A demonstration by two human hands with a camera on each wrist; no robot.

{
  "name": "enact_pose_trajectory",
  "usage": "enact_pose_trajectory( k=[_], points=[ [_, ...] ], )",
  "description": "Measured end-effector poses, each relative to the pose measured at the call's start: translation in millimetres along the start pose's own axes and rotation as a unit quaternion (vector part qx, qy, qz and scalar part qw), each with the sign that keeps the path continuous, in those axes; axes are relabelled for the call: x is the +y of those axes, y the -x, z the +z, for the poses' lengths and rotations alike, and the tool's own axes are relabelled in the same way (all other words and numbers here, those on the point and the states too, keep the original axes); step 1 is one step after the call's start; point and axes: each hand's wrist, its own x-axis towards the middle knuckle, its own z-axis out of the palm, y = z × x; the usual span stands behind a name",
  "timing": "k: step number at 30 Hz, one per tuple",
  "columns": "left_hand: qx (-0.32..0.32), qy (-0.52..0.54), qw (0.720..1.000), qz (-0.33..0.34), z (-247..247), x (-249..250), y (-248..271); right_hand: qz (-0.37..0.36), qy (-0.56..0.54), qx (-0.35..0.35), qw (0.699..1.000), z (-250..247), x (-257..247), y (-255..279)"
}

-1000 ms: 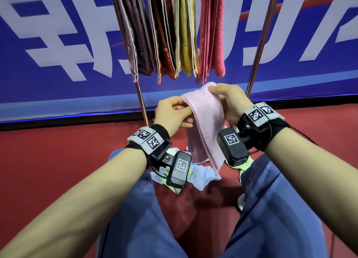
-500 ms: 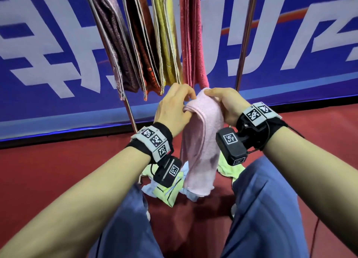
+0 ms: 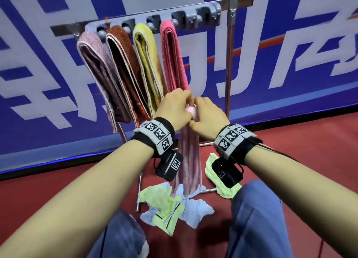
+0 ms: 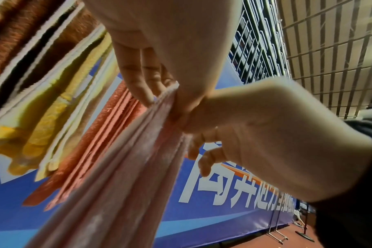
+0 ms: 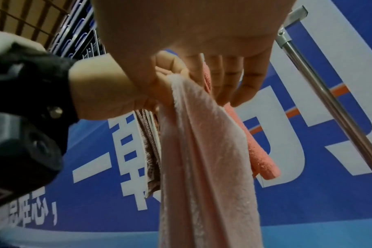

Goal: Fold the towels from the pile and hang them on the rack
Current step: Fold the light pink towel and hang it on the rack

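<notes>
Both your hands, left hand point(image 3: 175, 107) and right hand point(image 3: 208, 118), pinch the pale pink towel point(image 3: 187, 161) just below the rack point(image 3: 229, 50). Keep fingers tight, lift it to an empty peg.

Pale pink towel point(image 3: 188, 161) hangs bunched below four folded towels point(image 3: 135, 68) on rack point(image 3: 228, 44).

Your forearms were bare. Each wrist wore a black strap point(image 3: 149, 139) topped by a grey band of square black-and-white markers point(image 3: 230, 136) — three tiles showing per side. A black camera box point(image 3: 169, 165) with its own marker hung under the left wrist; thin black cables trailed from the right strap. Blue trousers point(image 3: 255, 219) covered your legs.
</notes>
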Motion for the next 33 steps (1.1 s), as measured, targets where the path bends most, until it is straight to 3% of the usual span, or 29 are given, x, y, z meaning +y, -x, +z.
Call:
enact_pose_trajectory(
  k=[8,20,33],
  points=[
    [0.0,-0.061,0.998,0.032,-22.3,38.7,-64.8,0.043,0.064,0.045,0.996,-39.7,6.2,-50.6],
    [0.134,-0.056,0.989,0.02,-67.1,66.6,-142.1,-0.068,0.225,0.123,0.964,-146.9,-0.4,-124.8],
    [0.174,-0.128,0.976,-0.029,-101.0,59.3,-204.6,-0.088,0.266,0.16,0.946,-173.0,-24.1,-200.4]
  ],
)
